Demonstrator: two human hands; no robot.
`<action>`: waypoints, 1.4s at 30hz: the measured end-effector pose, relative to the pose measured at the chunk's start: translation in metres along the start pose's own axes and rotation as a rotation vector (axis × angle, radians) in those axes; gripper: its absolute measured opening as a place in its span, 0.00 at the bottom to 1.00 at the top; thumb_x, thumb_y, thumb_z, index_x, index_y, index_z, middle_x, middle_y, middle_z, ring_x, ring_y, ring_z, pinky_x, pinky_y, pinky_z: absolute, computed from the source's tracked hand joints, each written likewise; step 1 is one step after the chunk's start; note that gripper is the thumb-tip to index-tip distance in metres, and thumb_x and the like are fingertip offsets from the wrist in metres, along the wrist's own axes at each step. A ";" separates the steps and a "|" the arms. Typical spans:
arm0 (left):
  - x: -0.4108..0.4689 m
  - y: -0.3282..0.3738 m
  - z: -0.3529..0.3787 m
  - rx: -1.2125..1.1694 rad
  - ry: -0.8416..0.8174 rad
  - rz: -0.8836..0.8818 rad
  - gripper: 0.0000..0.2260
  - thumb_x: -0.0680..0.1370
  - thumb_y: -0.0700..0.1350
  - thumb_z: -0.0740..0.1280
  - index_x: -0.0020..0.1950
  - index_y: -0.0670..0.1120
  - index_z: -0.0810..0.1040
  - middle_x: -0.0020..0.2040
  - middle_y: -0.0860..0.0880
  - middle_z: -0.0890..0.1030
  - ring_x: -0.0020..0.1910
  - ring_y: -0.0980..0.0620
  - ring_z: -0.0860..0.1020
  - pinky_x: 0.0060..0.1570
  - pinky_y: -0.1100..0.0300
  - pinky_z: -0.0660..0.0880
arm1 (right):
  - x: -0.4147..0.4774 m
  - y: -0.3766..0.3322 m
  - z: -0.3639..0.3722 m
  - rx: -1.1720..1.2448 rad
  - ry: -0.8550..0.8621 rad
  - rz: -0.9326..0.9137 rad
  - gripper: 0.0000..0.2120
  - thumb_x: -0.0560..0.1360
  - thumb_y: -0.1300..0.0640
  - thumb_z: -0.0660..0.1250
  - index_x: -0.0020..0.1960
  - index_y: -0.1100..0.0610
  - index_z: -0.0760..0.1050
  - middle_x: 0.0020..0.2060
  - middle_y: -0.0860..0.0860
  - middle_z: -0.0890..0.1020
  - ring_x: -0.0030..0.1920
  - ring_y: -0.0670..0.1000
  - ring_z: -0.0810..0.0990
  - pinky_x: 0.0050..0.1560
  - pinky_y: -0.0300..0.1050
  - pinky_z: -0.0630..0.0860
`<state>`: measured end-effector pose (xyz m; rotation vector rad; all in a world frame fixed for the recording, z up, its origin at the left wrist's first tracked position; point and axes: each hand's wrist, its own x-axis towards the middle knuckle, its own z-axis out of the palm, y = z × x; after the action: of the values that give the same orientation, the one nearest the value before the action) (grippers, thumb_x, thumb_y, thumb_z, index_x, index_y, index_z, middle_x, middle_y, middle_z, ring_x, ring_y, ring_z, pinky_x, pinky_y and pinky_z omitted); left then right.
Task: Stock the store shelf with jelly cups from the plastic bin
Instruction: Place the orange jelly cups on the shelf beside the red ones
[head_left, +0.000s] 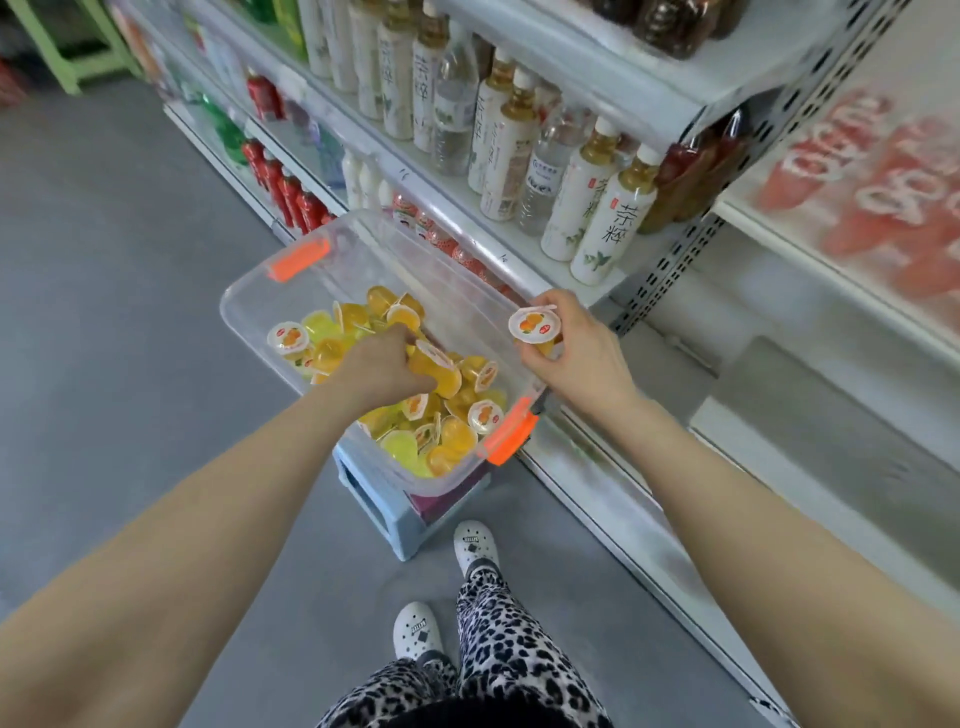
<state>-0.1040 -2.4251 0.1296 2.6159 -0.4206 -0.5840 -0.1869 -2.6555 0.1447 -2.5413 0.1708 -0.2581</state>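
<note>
A clear plastic bin (249, 291) with orange latches sits on a pale blue stool (384, 514) beside the store shelf (587, 467). Several orange and yellow jelly cups (447, 436) fill it. My left hand (379, 364) reaches down into the pile, fingers curled round an orange jelly cup (441, 371). Above the bin's right rim, my right hand (576, 353) holds a jelly cup (535, 325), its white printed lid facing up.
White tea bottles (608, 234) and water bottles crowd the middle shelf. Red and green bottles (280, 187) stand on lower shelves further back. Red jelly packs (883, 202) lie on the right-hand shelf. My feet in white clogs (472, 545) stand on the grey floor.
</note>
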 end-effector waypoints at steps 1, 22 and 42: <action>-0.002 0.008 -0.004 -0.038 0.018 0.038 0.30 0.70 0.54 0.74 0.69 0.47 0.70 0.49 0.47 0.78 0.47 0.47 0.76 0.44 0.56 0.71 | -0.004 -0.002 -0.011 -0.002 0.016 0.012 0.20 0.73 0.48 0.70 0.61 0.52 0.69 0.51 0.50 0.81 0.47 0.54 0.80 0.46 0.48 0.75; -0.049 0.289 -0.009 -0.274 0.044 0.717 0.20 0.69 0.53 0.72 0.59 0.59 0.71 0.47 0.63 0.78 0.46 0.65 0.76 0.38 0.71 0.69 | -0.140 0.065 -0.283 -0.154 0.597 0.221 0.16 0.72 0.47 0.69 0.58 0.45 0.72 0.46 0.41 0.78 0.37 0.41 0.75 0.44 0.41 0.72; -0.067 0.473 0.075 -0.171 0.173 0.848 0.24 0.66 0.59 0.74 0.59 0.52 0.77 0.53 0.57 0.77 0.51 0.58 0.75 0.48 0.61 0.71 | -0.160 0.249 -0.390 -0.203 0.295 0.518 0.14 0.69 0.48 0.71 0.51 0.47 0.70 0.51 0.53 0.75 0.47 0.53 0.73 0.45 0.43 0.65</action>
<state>-0.2895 -2.8337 0.3104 2.0272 -1.2536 -0.0933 -0.4448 -3.0410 0.3015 -2.5327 0.9940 -0.4218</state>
